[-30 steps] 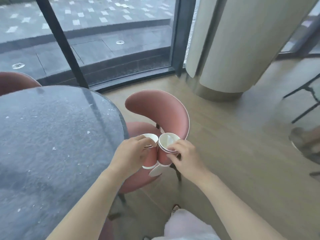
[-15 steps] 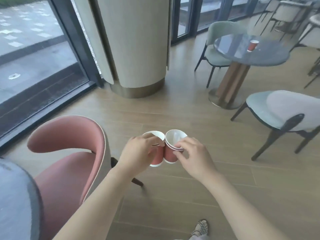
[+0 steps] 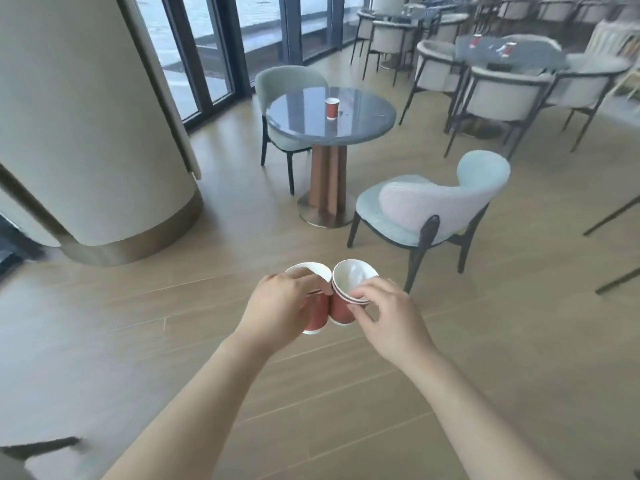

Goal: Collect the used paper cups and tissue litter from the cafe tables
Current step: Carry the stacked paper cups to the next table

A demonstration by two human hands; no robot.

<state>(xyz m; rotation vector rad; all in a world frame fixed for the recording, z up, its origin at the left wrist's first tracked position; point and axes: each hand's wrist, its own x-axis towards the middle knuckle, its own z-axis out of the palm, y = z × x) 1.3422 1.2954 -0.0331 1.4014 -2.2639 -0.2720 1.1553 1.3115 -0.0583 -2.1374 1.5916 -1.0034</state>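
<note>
Frame centre: left hand (image 3: 277,308) fingers wrapped around one red cup (image 3: 316,318); right hand (image 3: 388,315) fingertips pinching the rim of stacked cups (image 3: 341,308), touching. Another cup (image 3: 331,108) stands on the round table (image 3: 363,126) above.

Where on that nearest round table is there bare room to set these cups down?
The round table is mostly bare: one red cup stands near its middle, with free surface left, right and along the near rim. The far table looks more crowded, with chairs around it. Both hands hold cups.
</note>
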